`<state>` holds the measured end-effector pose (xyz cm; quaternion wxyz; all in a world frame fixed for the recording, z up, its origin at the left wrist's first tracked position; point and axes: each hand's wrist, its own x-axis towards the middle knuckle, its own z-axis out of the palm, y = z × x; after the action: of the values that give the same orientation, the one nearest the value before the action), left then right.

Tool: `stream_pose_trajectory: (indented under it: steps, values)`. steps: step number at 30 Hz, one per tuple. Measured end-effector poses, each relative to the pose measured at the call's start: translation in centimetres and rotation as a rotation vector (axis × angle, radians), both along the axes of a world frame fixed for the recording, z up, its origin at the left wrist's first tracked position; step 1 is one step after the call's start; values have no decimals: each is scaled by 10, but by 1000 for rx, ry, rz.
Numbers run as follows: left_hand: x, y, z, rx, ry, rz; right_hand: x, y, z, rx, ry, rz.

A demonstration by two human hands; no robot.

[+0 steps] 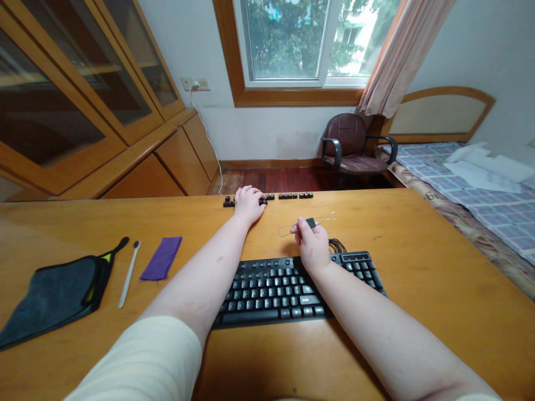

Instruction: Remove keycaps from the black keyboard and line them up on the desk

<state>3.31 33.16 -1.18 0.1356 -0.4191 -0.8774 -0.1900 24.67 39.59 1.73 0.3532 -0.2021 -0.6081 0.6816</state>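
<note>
A black keyboard (292,289) lies on the wooden desk (418,267) in front of me. Several loose black keycaps (295,195) stand in a row at the desk's far edge. My left hand (248,203) rests palm down on the left part of that row, fingers curled over the caps. Just beyond the keyboard's top edge, my right hand (311,242) is closed, pinching a black keycap (310,223) at its fingertips. A thin wire keycap puller (307,224) runs under that cap; whether the hand also holds it I cannot tell.
At the desk's left lie a dark cloth pouch (58,292), a slim white brush (129,273) and a purple cloth (161,258). The keyboard cable (336,245) coils by my right hand. Wooden cabinets stand left, a brown armchair (355,146) beyond the desk, a bed (472,184) right.
</note>
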Motion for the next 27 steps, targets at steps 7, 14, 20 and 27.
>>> stream_pose_trajectory:
  steps: [7, 14, 20, 27]
  values:
    - [-3, -4, 1, -35, -11, 29, 0, 1, 0, 26, -27, -7]
    - [-5, -4, -1, -52, -39, 30, -2, 1, -4, 9, 12, -13]
    - [-4, -1, 0, -51, -36, 22, -2, 1, -5, 17, -7, -24]
    - [6, -3, 14, 41, -4, 23, -1, 1, -2, 10, -14, -6]
